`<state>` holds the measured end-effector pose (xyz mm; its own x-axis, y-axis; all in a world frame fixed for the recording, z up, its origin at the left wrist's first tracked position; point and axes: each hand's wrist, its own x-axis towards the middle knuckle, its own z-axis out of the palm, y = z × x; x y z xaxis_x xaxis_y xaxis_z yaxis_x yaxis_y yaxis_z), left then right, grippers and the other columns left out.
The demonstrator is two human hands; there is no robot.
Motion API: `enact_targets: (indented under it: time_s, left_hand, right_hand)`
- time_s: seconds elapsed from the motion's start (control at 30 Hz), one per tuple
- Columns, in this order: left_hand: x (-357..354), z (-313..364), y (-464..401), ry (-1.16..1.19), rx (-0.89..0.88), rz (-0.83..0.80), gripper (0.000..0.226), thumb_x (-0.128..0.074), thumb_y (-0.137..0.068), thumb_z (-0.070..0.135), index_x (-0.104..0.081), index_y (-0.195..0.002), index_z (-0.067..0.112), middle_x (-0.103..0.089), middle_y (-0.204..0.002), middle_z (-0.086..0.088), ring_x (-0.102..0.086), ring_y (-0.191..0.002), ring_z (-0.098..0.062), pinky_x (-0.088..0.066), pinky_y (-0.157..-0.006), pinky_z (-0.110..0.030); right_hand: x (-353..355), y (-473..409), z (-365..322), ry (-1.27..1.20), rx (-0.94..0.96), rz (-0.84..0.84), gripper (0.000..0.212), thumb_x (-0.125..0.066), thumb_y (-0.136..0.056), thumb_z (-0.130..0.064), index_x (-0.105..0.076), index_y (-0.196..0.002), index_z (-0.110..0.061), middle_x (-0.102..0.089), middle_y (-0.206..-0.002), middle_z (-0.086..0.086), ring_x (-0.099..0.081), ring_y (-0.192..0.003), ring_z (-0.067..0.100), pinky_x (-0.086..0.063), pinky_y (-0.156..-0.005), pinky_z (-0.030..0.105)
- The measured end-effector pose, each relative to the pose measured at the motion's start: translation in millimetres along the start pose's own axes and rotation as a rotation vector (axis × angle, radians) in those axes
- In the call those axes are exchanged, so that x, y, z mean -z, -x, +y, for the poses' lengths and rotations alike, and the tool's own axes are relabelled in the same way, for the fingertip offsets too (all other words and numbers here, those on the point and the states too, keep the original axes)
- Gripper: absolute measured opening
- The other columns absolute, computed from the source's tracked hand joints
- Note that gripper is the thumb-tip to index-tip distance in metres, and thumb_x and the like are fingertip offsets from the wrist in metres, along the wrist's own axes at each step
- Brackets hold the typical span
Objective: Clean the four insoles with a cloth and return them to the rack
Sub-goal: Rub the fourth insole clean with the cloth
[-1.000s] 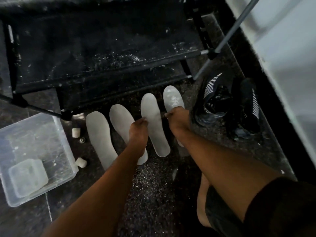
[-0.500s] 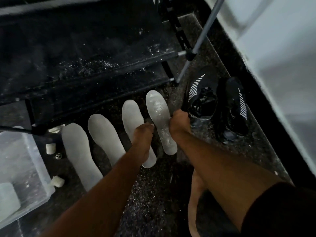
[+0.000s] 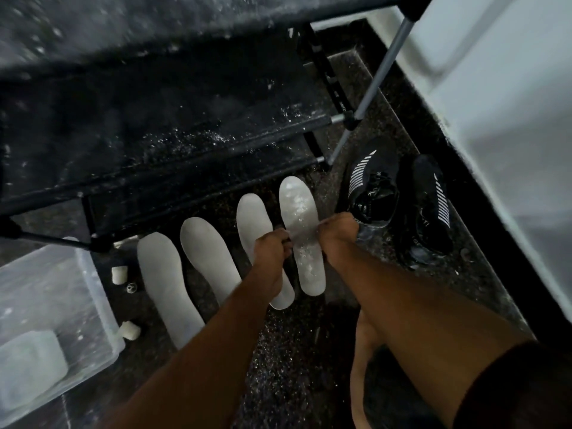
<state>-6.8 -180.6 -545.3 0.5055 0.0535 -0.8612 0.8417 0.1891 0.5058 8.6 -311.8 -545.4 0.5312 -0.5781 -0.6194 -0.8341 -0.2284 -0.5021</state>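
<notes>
Seen from above, four pale insoles lie side by side on a dark speckled floor (image 3: 288,360) in the middle of the frame, just below a black rack (image 3: 173,125) that fills the upper left. The rightmost insole (image 3: 299,221), flecked with white marks, is pinched at its two edges: the left hand (image 3: 272,247) grips its left edge, the right hand (image 3: 337,232) its right edge, fingers curled. The second insole from the right (image 3: 252,218) passes under the left hand. Two more insoles (image 3: 168,289) (image 3: 207,255) lie further left. A clear plastic tub (image 3: 93,301) sits at lower left. A pair of black shoes (image 3: 399,199) stands at right.
</notes>
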Motion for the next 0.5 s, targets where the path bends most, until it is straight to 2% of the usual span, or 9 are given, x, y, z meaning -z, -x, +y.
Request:
enact_targets:
  time_s: [0.1,0.13,0.17,0.2,0.23,0.3,0.37,0.43,0.5]
  left_hand:
    - [7.9,3.8,18.9,0.013,0.005,0.026,0.020,-0.061,-0.098,0.015,-0.069,-0.082,0.007,-0.065,-0.073,-0.006,-0.058,-0.066,-0.017,-0.053,-0.085,-0.037]
    - [11.1,4.5,27.2,0.005,0.001,0.020,0.021,-0.061,-0.097,0.017,-0.070,-0.082,0.007,-0.066,-0.071,-0.006,-0.059,-0.067,-0.019,-0.054,-0.085,-0.038]
    - [14.5,7.9,38.2,-0.004,-0.002,0.013,0.021,-0.061,-0.096,0.020,-0.071,-0.084,0.006,-0.066,-0.071,-0.006,-0.060,-0.069,-0.019,-0.054,-0.083,-0.039]
    - [16.7,13.6,50.4,-0.020,0.001,0.005,0.020,-0.061,-0.095,0.021,-0.072,-0.087,0.006,-0.066,-0.073,-0.007,-0.059,-0.069,-0.019,-0.054,-0.079,-0.037]
    - [19.1,18.9,61.7,-0.037,0.006,-0.001,0.020,-0.061,-0.095,0.022,-0.073,-0.090,0.006,-0.065,-0.074,-0.007,-0.058,-0.068,-0.018,-0.053,-0.073,-0.034]
    - [26.7,33.6,90.8,-0.066,-0.015,-0.024,0.022,-0.061,-0.097,0.023,-0.074,-0.097,0.005,-0.066,-0.077,-0.006,-0.058,-0.067,-0.015,-0.050,-0.065,-0.029]
    - [34.9,48.3,127.4,-0.093,-0.064,-0.056,0.025,-0.059,-0.098,0.026,-0.073,-0.103,0.007,-0.072,-0.090,-0.007,-0.064,-0.079,-0.018,-0.052,-0.069,-0.030]
    - [41.5,59.1,162.8,-0.114,-0.104,-0.081,0.024,-0.056,-0.098,0.025,-0.075,-0.105,0.012,-0.074,-0.102,-0.007,-0.065,-0.091,-0.021,-0.051,-0.075,-0.033]
    - [51.0,64.1,199.1,-0.129,-0.157,-0.085,0.023,-0.054,-0.098,0.021,-0.075,-0.101,0.013,-0.070,-0.095,-0.007,-0.059,-0.088,-0.022,-0.048,-0.077,-0.033]
  right_hand:
    - [11.3,15.2,1.8,-0.020,-0.013,-0.019,0.023,-0.058,-0.091,-0.012,-0.066,-0.112,-0.007,-0.065,-0.114,0.012,-0.063,-0.100,0.025,-0.048,-0.072,0.026]
    - [17.0,30.2,-2.8,-0.061,-0.029,-0.034,0.011,-0.058,-0.091,-0.012,-0.066,-0.098,-0.014,-0.065,-0.104,0.010,-0.061,-0.089,0.021,-0.047,-0.066,0.024]
    - [20.0,37.2,-3.5,-0.104,-0.022,-0.044,0.011,-0.059,-0.090,-0.012,-0.061,-0.083,-0.020,-0.062,-0.092,0.006,-0.058,-0.078,0.017,-0.046,-0.062,0.023]
    - [24.4,46.5,-6.3,-0.129,-0.030,-0.043,0.021,-0.060,-0.089,-0.011,-0.053,-0.073,-0.023,-0.058,-0.083,0.003,-0.057,-0.068,0.014,-0.048,-0.060,0.022]
    - [29.3,55.3,-9.4,-0.154,-0.042,-0.038,0.025,-0.062,-0.089,-0.010,-0.051,-0.070,-0.022,-0.057,-0.077,0.003,-0.058,-0.059,0.012,-0.049,-0.054,0.021]
    - [46.6,81.6,-21.0,-0.193,-0.037,-0.042,0.018,-0.070,-0.081,-0.004,-0.058,-0.069,-0.009,-0.063,-0.072,0.012,-0.057,-0.047,0.018,-0.044,-0.041,0.021]
    - [70.9,115.4,-35.8,-0.221,-0.020,-0.087,0.013,-0.075,-0.072,0.000,-0.063,-0.066,-0.001,-0.064,-0.066,0.019,-0.053,-0.046,0.022,-0.042,-0.044,0.026]
    - [98.4,151.9,-47.8,-0.220,0.002,-0.138,0.015,-0.075,-0.073,0.000,-0.063,-0.063,-0.001,-0.062,-0.060,0.017,-0.051,-0.043,0.021,-0.042,-0.046,0.028]
    - [122.3,190.5,-55.4,-0.255,0.016,-0.139,0.016,-0.073,-0.077,0.004,-0.063,-0.063,0.004,-0.056,-0.051,0.015,-0.046,-0.036,0.019,-0.038,-0.042,0.026]
